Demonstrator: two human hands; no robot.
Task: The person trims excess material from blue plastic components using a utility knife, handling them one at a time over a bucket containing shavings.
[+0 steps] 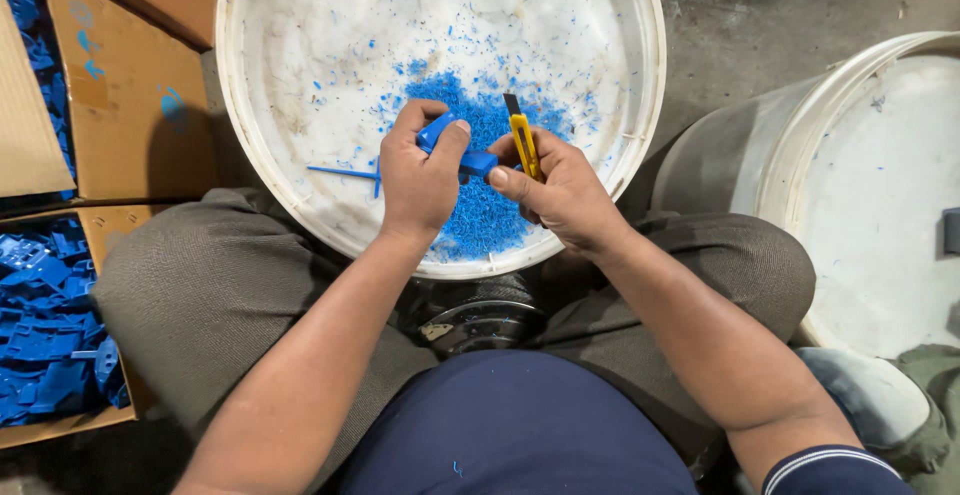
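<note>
Blue plastic part (455,145) sits pinched in the left hand (420,180), held over the middle of a big white bucket lid (300,45) that rests between the person's knees. Its body lies roughly crosswise, from the left thumb toward the right hand, and a thin blue strip (340,171) trails out of the left fist toward the left rim of the lid. The left fingers are clenched round the part, thumb pressed on top, with only its upper end and its right end showing.

The right hand (565,195) is just beside it, the two hands almost touching at the part's right end. Its fingers are closed round a yellow utility knife (524,143), which stands nearly upright with the dark blade tip pointing away from the body. The blade is just to the right of the exposed end of the part; whether it touches cannot be told.

Under both hands lies a heap of blue shavings (480,215), with finer flecks scattered across the lid. To the left, cardboard boxes (120,95) hold more blue plastic parts (45,335). To the right stands a second white bucket (880,195).
</note>
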